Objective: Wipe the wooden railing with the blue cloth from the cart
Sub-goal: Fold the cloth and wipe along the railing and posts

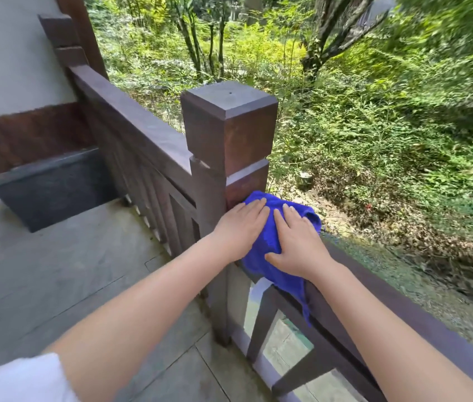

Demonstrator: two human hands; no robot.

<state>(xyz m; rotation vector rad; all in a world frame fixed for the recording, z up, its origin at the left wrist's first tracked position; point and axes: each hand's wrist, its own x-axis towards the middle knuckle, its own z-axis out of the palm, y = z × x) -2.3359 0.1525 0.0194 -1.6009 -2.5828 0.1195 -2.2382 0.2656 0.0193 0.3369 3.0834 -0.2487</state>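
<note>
The blue cloth (268, 242) lies bunched on the top rail of the dark wooden railing (403, 303), right against the square corner post (229, 126). My left hand (241, 227) rests flat on the cloth's left side, fingers together and pointing at the post. Flat on the cloth's right side lies my right hand (299, 245), thumb spread toward me. A corner of the cloth hangs down over the rail's near face. A second run of railing (131, 120) leads from the post back to the wall. No cart is in view.
A grey stone floor (70, 271) lies at the left, with a dark stone base (52, 190) and a white wall (12, 53) behind it. Beyond the railing the ground drops to a slope of green bushes and trees (374, 126).
</note>
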